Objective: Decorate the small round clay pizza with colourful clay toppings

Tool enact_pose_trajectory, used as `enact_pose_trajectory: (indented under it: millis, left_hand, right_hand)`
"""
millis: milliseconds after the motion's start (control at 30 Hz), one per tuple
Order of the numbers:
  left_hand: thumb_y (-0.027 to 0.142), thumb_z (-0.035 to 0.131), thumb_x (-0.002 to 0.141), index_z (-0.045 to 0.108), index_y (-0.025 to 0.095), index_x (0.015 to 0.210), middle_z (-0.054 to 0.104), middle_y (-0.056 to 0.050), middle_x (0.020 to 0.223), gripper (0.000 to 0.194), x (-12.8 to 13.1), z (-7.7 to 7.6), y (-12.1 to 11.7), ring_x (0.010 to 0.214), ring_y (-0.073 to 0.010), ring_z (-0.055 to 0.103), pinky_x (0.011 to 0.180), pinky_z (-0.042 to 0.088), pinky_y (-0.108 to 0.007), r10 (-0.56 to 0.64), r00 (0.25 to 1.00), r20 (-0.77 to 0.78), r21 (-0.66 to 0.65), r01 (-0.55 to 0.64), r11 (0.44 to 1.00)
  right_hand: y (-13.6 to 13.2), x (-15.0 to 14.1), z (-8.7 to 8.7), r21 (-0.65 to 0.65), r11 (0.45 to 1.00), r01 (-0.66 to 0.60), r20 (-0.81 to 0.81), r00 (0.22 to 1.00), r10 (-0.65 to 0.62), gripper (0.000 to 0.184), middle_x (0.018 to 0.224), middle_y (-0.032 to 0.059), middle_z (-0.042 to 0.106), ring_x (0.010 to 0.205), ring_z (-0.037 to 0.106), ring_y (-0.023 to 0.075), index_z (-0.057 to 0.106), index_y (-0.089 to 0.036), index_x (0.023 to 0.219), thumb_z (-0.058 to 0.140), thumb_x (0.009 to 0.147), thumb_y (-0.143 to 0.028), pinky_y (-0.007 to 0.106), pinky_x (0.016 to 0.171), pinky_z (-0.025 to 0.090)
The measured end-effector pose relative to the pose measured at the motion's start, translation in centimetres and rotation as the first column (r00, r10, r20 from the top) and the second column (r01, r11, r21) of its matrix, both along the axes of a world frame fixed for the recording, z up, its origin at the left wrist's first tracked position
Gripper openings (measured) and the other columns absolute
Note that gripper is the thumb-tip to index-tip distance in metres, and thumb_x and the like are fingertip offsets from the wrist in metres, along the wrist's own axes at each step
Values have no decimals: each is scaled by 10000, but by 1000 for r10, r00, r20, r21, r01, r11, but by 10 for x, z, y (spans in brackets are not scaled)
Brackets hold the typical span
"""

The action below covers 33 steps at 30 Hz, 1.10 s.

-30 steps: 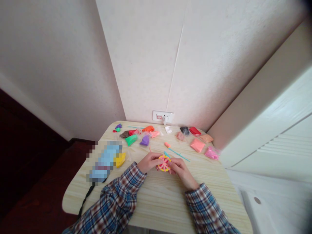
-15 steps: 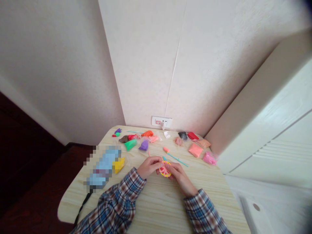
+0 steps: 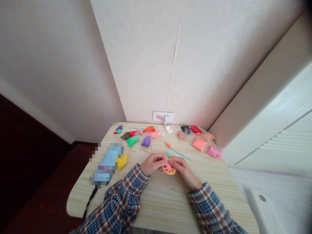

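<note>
Between my two hands is a small round clay disc (image 3: 169, 168), pink with red bits and a yellow rim. My left hand (image 3: 155, 163) pinches its left edge between thumb and fingers. On the other side my right hand (image 3: 180, 166) is closed on the upper right edge, thumb on top. Fingers hide the back of the disc. Just beyond it lies a teal pointed tool (image 3: 168, 154). A thin pink clay strand (image 3: 152, 149) rests by my left fingers. Farther off is a thin blue stick (image 3: 181, 153) with a pink clay lump (image 3: 168, 145) near its end.
Bags of coloured clay are spread over the wooden table (image 3: 165, 201): green (image 3: 133, 141), purple (image 3: 146, 141), yellow (image 3: 122, 161), salmon (image 3: 199, 143) and pink (image 3: 214, 151). A blurred blue item (image 3: 108, 164) with a black strap lies at left. A wall socket (image 3: 163, 116) is behind.
The disc has turned a little in my hands, and my right thumb and fingers have shifted toward its upper edge. The whole view has shifted slightly.
</note>
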State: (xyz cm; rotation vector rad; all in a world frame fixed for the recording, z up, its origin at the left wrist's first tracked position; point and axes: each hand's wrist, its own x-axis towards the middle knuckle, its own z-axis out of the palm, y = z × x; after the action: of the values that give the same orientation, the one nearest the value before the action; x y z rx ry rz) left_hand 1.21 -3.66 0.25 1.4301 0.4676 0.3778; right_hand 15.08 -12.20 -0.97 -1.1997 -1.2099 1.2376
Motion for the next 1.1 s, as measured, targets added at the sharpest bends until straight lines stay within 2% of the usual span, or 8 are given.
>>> enact_pose_trajectory:
  millis: [233, 333, 433, 533, 800, 1100]
  left_hand:
    - [559, 653, 641, 575, 112, 693, 522, 25, 560, 457, 3, -3, -3, 480, -76, 462, 470, 370, -204, -55, 998, -32, -5, 55, 998]
    - [524, 654, 649, 576, 112, 666, 518, 24, 541, 419, 2, -3, -1, 484, -81, 459, 478, 362, -209, 29, 999, -33, 27, -28, 999]
    - [493, 624, 683, 540, 125, 625, 502, 32, 524, 382, 2, -5, 2, 486, -77, 451, 487, 349, -203, 121, 992, -30, 46, -120, 992]
    - [477, 617, 682, 520, 129, 617, 501, 34, 524, 367, 2, -7, 4, 485, -77, 453, 488, 352, -201, 160, 987, -31, 45, -158, 986]
    - [490, 625, 669, 510, 131, 604, 496, 32, 526, 383, 1, -8, 4, 482, -78, 461, 478, 368, -201, 139, 990, -8, 34, -138, 990]
    - [557, 632, 655, 587, 108, 740, 537, 4, 624, 460, 2, -6, 4, 539, -92, 477, 462, 386, -197, 63, 998, -11, 13, -63, 998]
  right_hand:
    - [2, 3, -5, 40, 997, 62, 6, 998, -62, 400, 601, 6, 549, 560, 401, 109, 641, -142, 736, 472, 852, -484, 245, 519, 285]
    - [3, 4, -8, 40, 995, 93, 4, 996, -93, 379, 588, -14, 497, 535, 343, 92, 638, -142, 733, 501, 836, -480, 235, 487, 247]
    - [3, 4, -8, 25, 998, 52, 2, 999, -52, 365, 593, -25, 456, 521, 292, 80, 639, -141, 756, 520, 823, -480, 230, 462, 202]
    - [3, 3, -6, 8, 1000, 13, -13, 1000, -13, 376, 583, -27, 441, 517, 291, 78, 633, -139, 742, 523, 817, -490, 232, 465, 197]
    - [4, 4, -10, -20, 999, 30, -18, 999, -31, 432, 533, -25, 452, 485, 302, 73, 638, -126, 696, 555, 771, -543, 234, 449, 191]
    - [3, 2, -8, 47, 999, 8, -14, 1000, -7, 413, 567, -22, 443, 512, 319, 79, 604, -137, 665, 485, 844, -490, 238, 475, 217]
